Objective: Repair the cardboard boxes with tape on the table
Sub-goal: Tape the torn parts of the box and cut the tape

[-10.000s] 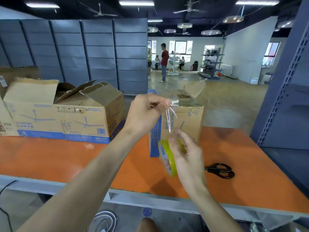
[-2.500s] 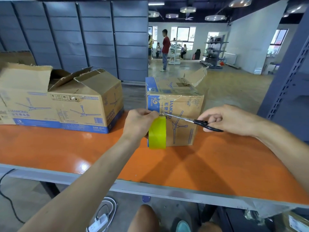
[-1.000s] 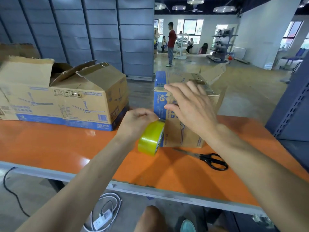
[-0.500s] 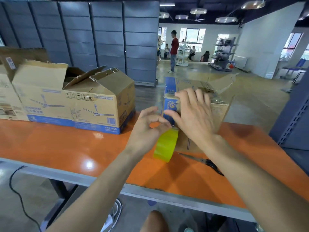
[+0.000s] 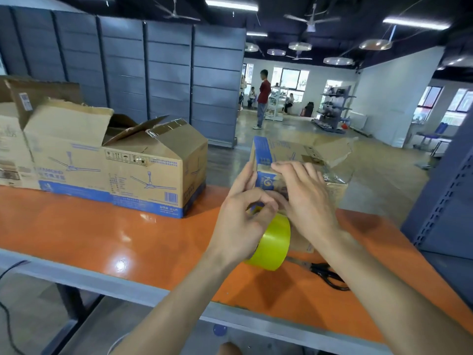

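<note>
On the orange table (image 5: 128, 237) sit a large open box (image 5: 143, 172) at left and a small box (image 5: 302, 160) ahead. Against the small box's front, the right hand (image 5: 304, 198) lies flat, fingers spread, gripping nothing. The left hand (image 5: 243, 221) pinches the tape roll (image 5: 273, 244) beside it. Scissors (image 5: 327, 275) lie near. Pressing unevenly could wrinkle the strip or push the box back.

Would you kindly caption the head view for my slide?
Right hand presses on a small cardboard box; left hand holds the yellow tape roll.

Glossy orange table (image 5: 102, 234), matt cardboard box (image 5: 294, 155), shiny, seemingly plastic tape roll (image 5: 273, 244).
</note>
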